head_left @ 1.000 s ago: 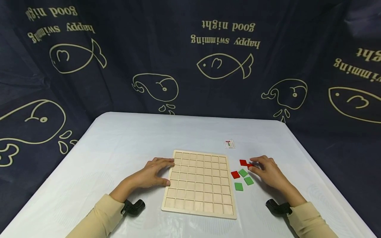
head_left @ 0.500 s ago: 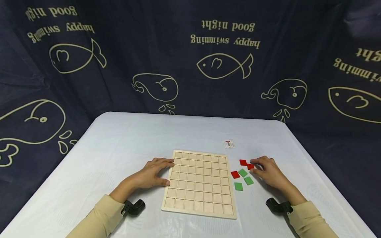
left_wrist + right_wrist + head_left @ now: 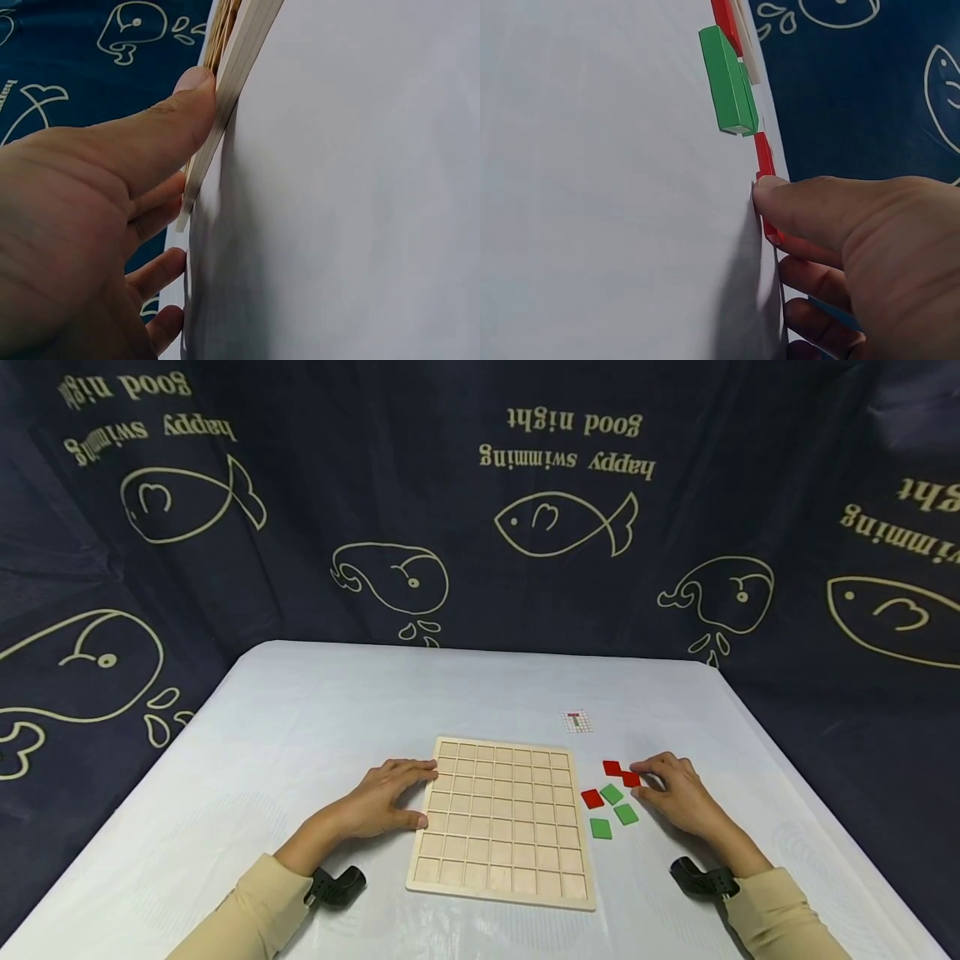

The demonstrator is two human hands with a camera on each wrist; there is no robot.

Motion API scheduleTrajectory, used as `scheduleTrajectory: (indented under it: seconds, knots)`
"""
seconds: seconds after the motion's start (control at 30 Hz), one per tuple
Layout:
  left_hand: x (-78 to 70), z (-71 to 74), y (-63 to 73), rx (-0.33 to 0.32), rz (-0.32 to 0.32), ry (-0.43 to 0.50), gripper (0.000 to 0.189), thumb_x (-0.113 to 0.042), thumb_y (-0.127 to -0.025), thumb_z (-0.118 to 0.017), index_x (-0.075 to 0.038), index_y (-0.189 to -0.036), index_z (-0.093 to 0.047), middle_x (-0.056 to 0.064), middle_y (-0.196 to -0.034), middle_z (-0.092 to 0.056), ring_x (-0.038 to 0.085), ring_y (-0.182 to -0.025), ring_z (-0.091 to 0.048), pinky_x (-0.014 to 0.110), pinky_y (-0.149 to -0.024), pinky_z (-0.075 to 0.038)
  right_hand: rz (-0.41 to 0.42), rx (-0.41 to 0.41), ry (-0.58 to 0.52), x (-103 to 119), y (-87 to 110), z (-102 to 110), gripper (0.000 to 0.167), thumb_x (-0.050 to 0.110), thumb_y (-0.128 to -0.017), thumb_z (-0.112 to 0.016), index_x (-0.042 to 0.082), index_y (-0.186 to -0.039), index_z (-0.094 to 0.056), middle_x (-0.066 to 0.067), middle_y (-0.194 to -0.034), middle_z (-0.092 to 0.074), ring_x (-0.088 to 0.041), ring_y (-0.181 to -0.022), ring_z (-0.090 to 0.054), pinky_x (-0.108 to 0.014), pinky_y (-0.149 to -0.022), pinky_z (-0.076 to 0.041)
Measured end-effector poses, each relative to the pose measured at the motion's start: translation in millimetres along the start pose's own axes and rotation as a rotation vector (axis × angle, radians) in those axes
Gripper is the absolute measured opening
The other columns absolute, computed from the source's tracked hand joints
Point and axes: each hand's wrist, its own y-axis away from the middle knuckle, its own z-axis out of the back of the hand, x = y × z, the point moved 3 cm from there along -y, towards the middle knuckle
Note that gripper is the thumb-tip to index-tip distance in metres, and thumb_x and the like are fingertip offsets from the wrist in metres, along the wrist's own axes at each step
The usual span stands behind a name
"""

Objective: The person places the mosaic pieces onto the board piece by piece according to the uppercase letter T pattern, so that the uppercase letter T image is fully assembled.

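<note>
A pale wooden grid board [image 3: 501, 827] lies flat on the table in the head view. My left hand [image 3: 386, 797] rests at its left edge, with thumb and fingertips touching the rim; the left wrist view shows the thumb [image 3: 196, 82] against that edge. On the board's right side, my right hand [image 3: 675, 789] pinches a red square tile [image 3: 631, 779] between thumb and index finger. The tile appears to lie on the table. Beside it are a second red tile [image 3: 612, 768] and a green tile [image 3: 611, 794]. Part of the pinched tile is hidden by the thumb in the right wrist view.
Another red tile [image 3: 592, 799] and two more green tiles [image 3: 626, 814] lie close to the board. Behind them is a small card [image 3: 577, 721] with a printed grid and a coloured T shape. A dark printed curtain [image 3: 480, 602] hangs behind the white table [image 3: 360, 693].
My right thumb has drawn back slightly to the right, so more of the red tile shows. The left hand stays at the board's edge.
</note>
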Motion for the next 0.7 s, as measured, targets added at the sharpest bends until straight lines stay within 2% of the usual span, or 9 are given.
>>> scheduleTrajectory:
  seconds: [0.53,0.7]
  knots:
    - [-2.6,-4.3,4.6,-0.051,0.005,-0.035,0.068,-0.04,-0.08,-0.071,-0.011,-0.137,-0.047,0.006,-0.15,-0.039,0.033,-0.136,-0.033,0.058,-0.104,-0.025,0.046,-0.045,-0.01,-0.9,0.8,-1.2,0.029,0.01,-0.08,-0.072,0.004,-0.109,-0.068,-0.014,-0.108,-0.059,-0.029,-0.1,-0.045,-0.039,-0.079,-0.036]
    - [-2.9,-6.8,5.3,-0.061,0.017,-0.041,0.069,-0.042,-0.08,-0.071,-0.012,-0.137,-0.047,0.006,-0.15,-0.038,0.032,-0.135,-0.034,0.058,-0.104,-0.025,0.036,-0.036,-0.005,-2.6,-0.1,-1.7,0.029,0.01,-0.082,-0.069,0.004,-0.11,-0.067,-0.015,-0.109,-0.059,-0.027,-0.101,-0.043,-0.038,-0.079,-0.035]
